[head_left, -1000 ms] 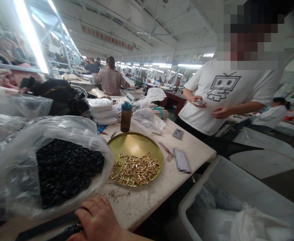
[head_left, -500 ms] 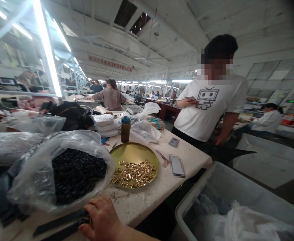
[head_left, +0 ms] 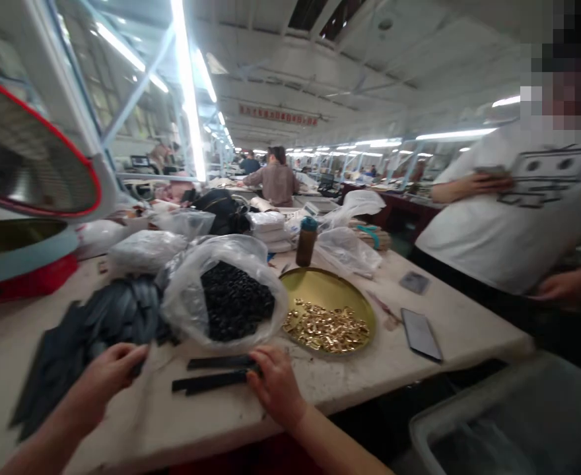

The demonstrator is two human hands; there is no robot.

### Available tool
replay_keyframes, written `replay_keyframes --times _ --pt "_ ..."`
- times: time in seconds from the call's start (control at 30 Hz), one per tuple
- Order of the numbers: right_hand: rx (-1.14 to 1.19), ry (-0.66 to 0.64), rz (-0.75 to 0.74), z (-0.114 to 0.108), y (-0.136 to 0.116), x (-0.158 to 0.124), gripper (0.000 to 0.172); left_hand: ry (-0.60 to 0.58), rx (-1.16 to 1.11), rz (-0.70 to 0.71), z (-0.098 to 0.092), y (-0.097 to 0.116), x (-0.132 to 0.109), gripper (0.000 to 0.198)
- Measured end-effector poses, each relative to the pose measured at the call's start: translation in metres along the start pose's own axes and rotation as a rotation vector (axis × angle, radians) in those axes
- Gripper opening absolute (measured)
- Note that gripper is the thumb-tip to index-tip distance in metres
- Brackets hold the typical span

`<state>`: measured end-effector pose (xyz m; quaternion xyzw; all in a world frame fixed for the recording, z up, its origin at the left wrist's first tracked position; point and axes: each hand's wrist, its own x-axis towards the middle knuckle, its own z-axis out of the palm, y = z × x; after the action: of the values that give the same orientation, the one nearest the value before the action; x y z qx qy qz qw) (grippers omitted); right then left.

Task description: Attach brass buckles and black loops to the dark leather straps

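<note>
My right hand rests on the white table, its fingers closed over the right ends of two flat black straps lying side by side. My left hand reaches to the edge of a pile of dark straps at the left, fingers curled against it; the hand is blurred. Just behind the straps stands a clear plastic bag of small black rings. To its right sits a round gold tray with several gold metal buckles.
A person in a white printed T-shirt stands at the table's right side holding a phone. A dark phone lies near the right edge. A brown bottle, plastic bags and a red-rimmed machine crowd the back and left. A grey bin stands below right.
The view has swung left, so the strap pile and red-rimmed machine have come into sight. My left hand has appeared at the pile. My right hand still lies on the black straps.
</note>
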<state>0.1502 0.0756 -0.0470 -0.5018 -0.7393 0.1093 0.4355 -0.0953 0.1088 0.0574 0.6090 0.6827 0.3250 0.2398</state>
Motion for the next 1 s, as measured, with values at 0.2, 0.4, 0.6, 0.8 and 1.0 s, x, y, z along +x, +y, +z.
replay_keyframes --times 0.2,0.4,0.6,0.8,1.0 --pt "0.651 -0.198 0.489 -0.011 -0.012 0.005 0.048 -0.410 -0.678 -0.200 0.057 -0.003 -0.094 0.035" --pt "0.901 -0.309 0.798 -0.016 -0.019 0.009 0.035 -0.800 -0.774 -0.314 0.096 0.010 -0.120 0.019" --pt "0.634 -0.413 0.670 -0.016 0.000 0.021 0.036 -0.711 -0.841 -0.468 0.105 0.037 -0.078 0.021" --pt "-0.046 -0.254 0.272 -0.010 0.051 0.071 0.023 -0.637 -0.873 -0.559 0.113 0.038 -0.064 0.025" --pt "-0.206 -0.356 0.184 0.012 0.068 0.101 0.025 -0.519 -1.014 -0.396 0.087 0.029 -0.056 0.021"
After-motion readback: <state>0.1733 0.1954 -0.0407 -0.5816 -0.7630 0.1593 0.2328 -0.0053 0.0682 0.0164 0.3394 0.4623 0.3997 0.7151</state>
